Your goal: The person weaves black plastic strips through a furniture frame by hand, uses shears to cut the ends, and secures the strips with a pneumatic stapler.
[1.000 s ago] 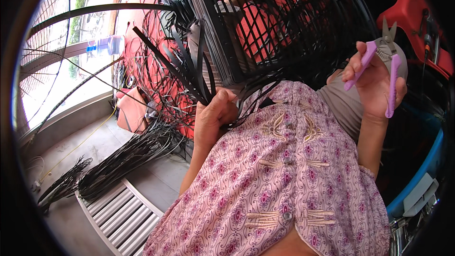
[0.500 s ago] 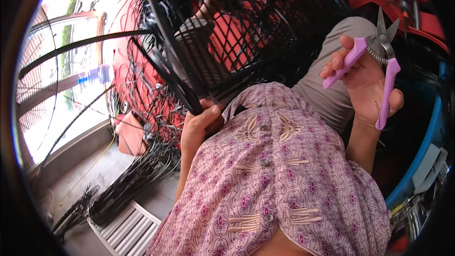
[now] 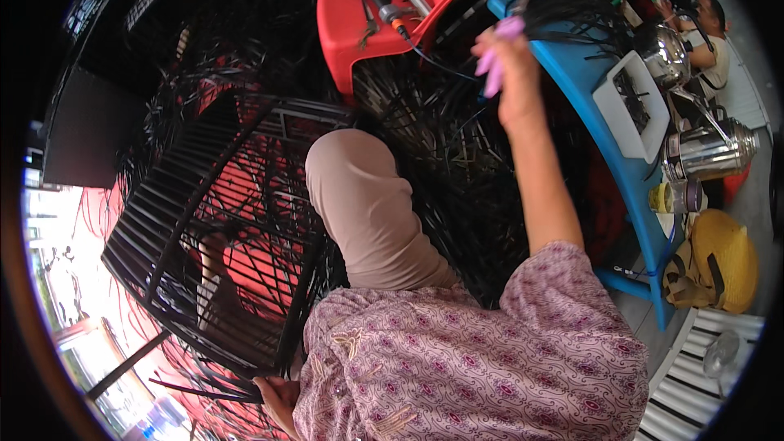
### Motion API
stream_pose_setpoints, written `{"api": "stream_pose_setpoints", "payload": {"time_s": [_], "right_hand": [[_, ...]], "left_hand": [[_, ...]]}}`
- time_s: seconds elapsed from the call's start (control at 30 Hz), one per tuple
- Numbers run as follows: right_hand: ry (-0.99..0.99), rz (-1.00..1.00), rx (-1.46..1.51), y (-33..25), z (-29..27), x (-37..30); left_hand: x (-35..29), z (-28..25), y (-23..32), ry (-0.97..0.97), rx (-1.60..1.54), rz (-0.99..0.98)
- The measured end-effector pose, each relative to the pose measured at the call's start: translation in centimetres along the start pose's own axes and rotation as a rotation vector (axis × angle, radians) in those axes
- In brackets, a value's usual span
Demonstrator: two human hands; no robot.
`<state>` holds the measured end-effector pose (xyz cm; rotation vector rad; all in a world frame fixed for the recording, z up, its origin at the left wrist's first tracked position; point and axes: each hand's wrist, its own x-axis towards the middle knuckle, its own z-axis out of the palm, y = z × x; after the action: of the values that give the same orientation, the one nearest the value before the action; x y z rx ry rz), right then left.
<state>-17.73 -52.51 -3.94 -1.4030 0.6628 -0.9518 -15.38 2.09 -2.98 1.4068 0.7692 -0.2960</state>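
Observation:
My right hand point(image 3: 516, 73) is stretched far out toward the blue table. It is closed around pink-purple-handled shears point(image 3: 492, 72), whose blades blur near the table's edge. At the lower left, my left hand point(image 3: 279, 402) holds the bottom edge of a black lattice frame point(image 3: 282, 339), its thumb on the outside. Its other fingers are mostly hidden behind the frame. The frame leans beside my bent knee, with loose black strips point(image 3: 204, 388) sticking out next to my hand.
A red plastic chair point(image 3: 339, 12) carries a power tool point(image 3: 380, 0) with a cord. On the blue table point(image 3: 572, 86) are black strips, a white tray point(image 3: 616, 114) and metal kettles point(image 3: 706, 151). A yellow hat point(image 3: 727, 257) lies beyond it. Other people point(image 3: 710, 53) sit nearby.
My view has swung to the right. The right hand has moved away from my body toward the table, closing around the shears it held loosely. My left hand stays at the frame.

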Motion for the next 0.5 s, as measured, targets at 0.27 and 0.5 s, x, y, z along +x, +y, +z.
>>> {"api": "stream_pose_setpoints", "payload": {"time_s": [0.27, 0.5], "right_hand": [[0.261, -0.269, -1.19, -0.9, -9.3, 8.8], [0.267, -0.427, -0.863, 2.1, -12.3, 7.3]], "left_hand": [[-1.8, -2.8, 1.5, -0.033, -0.205, 0.21], [-0.8, -3.0, 5.1, -0.37, -0.388, 0.489]]}}
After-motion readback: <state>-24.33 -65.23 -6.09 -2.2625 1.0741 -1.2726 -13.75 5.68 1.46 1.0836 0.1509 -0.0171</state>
